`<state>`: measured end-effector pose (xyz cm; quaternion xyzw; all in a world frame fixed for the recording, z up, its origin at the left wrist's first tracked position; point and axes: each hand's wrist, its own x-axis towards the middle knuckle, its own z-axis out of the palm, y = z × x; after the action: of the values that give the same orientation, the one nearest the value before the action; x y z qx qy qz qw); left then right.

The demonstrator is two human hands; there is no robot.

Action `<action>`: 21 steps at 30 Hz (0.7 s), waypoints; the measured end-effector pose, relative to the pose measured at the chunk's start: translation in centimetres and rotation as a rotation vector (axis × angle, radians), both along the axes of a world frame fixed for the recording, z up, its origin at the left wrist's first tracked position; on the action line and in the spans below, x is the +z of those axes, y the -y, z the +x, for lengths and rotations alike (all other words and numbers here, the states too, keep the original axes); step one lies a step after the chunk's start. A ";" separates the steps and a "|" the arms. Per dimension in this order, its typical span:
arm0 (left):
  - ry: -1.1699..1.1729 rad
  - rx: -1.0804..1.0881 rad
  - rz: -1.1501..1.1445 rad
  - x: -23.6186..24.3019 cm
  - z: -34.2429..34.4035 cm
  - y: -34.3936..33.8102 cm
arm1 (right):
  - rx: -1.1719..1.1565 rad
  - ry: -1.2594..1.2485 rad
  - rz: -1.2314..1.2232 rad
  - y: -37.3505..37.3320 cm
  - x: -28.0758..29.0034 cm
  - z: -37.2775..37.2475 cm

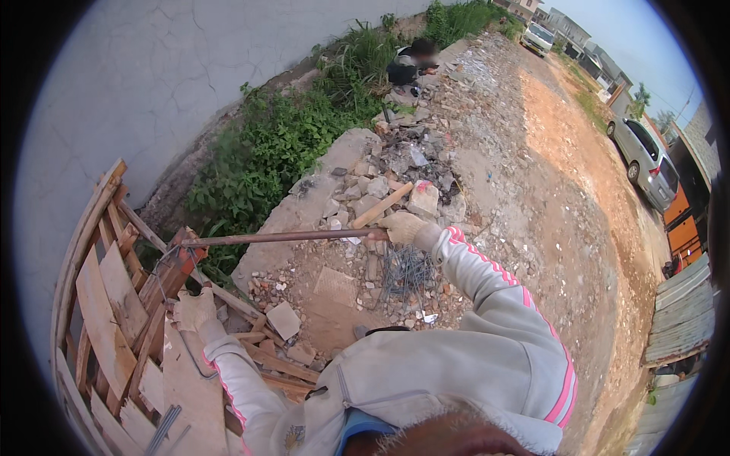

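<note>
Shows work apparently under way, with a long brown bar [293, 236] reaching a bent metal rod [157, 267] at the timber [110, 323] — gives no clear measure of what remains. Shows gloved fingers of the right hand [403, 227] wrapped round the bar's near end; shows the left hand [197, 308] curled near the rod — cannot tell whether gripping.

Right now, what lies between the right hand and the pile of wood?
In the head view, a brown bar stretches from the right hand toward the wood pile, above broken rubble.
</note>
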<state>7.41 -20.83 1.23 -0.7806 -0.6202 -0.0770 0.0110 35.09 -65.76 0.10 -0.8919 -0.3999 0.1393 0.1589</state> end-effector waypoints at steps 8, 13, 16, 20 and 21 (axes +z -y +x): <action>0.035 -0.048 -0.045 -1.2 0.4 -1.5 | 0.045 0.169 0.050 2.4 -3.1 4.4; 0.073 0.008 -0.034 -1.5 -1.2 -1.3 | 0.075 0.105 0.087 0.2 0.8 3.9; 0.078 -0.013 -0.042 -1.0 -0.8 -0.9 | 0.064 0.113 0.031 0.2 2.2 3.7; 0.080 -0.014 -0.048 -1.0 -0.6 -1.0 | 0.057 0.068 0.092 0.3 1.9 4.1; 0.073 -0.010 -0.042 -1.0 -0.5 -1.1 | 0.048 0.067 0.089 0.5 1.3 4.2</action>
<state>6.92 -19.78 0.21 -0.7804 -0.6177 -0.0925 -0.0287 39.29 -66.30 1.35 -0.8782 -0.4321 0.0954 0.1815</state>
